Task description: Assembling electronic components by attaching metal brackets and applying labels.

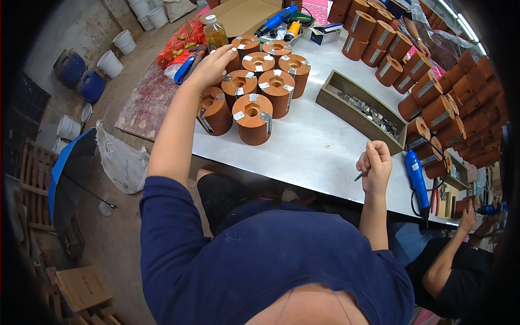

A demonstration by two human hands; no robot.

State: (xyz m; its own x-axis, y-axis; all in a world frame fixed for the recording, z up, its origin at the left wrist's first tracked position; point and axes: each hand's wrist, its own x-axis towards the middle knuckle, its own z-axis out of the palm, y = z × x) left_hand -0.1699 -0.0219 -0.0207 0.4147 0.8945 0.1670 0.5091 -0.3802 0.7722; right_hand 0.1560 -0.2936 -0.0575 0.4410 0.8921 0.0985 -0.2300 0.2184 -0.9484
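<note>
My left hand (213, 67) reaches to the far left side of a group of reddish-brown wooden cylinders (252, 130), its fingers stretched out flat against or just over one at the back left. I cannot tell whether it touches that cylinder. The cylinders stand upright, each with a hole in its top and small metal plates on the rim and side. Above the table's near edge, my right hand (375, 162) is closed with a thin dark pointed rod (358, 177) sticking out of it; the rest of the rod is hidden.
A wooden box of metal pieces (374, 111) and a blue power screwdriver (416, 181) lie right. Stacked cylinders (433, 111) fill the far right. Behind my left hand are a bottle (215, 35) and red net bag (181, 43). A co-worker's hand (467, 218) works at right.
</note>
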